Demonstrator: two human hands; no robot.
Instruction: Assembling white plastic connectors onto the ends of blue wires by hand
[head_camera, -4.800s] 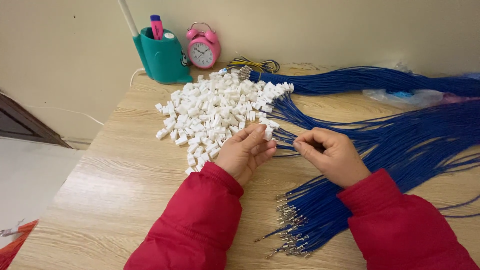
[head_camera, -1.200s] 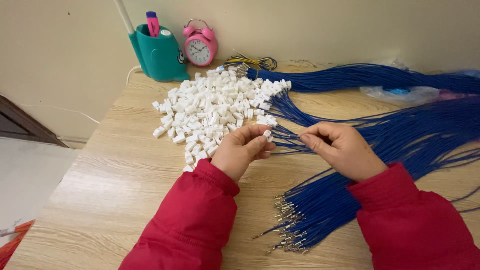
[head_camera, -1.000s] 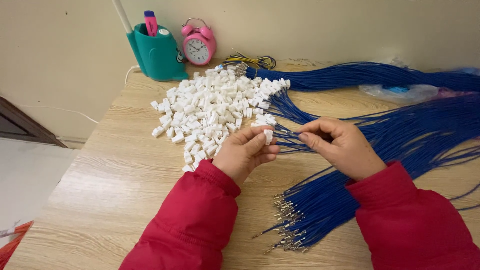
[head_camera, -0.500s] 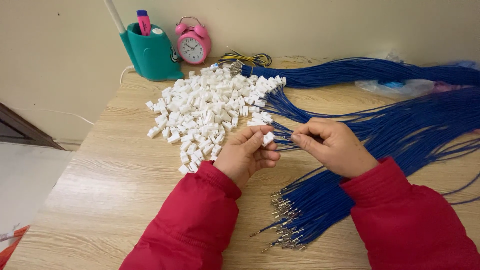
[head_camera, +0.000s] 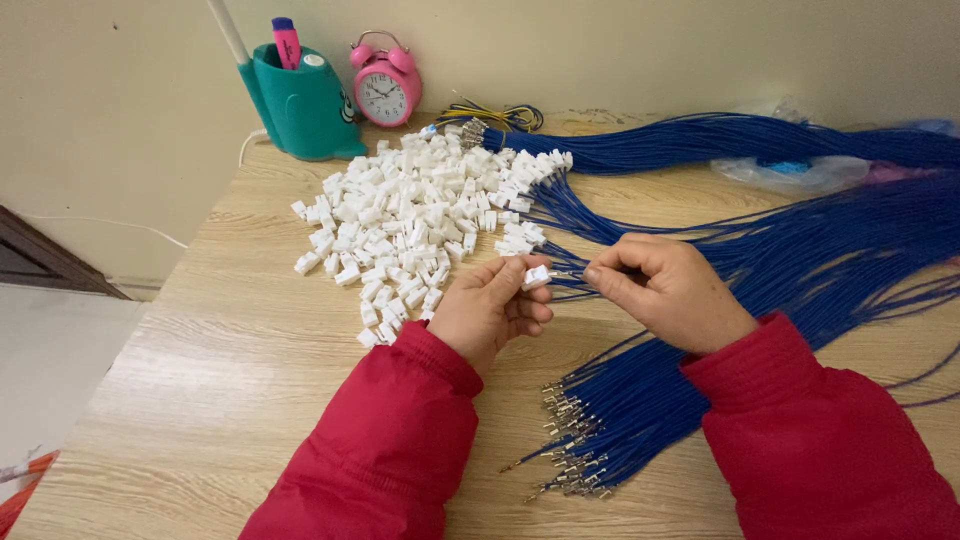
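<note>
White plastic connector housings (head_camera: 420, 210) heaped upper centre, dark blue wires (head_camera: 800, 250) (metal-tipped) at right, a teal pen holder (head_camera: 300, 105), pink alarm clock (head_camera: 385, 85), red sleeves (head_camera: 390, 450).

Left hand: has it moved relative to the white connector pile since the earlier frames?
No. The left hand sits at the near edge of the white connector pile, as before; only the camera view shifts. It pinches one white connector.

A light wooden table (head_camera: 200, 400) stands against a plain cream wall (head_camera: 620, 50), evenly lit.
</note>
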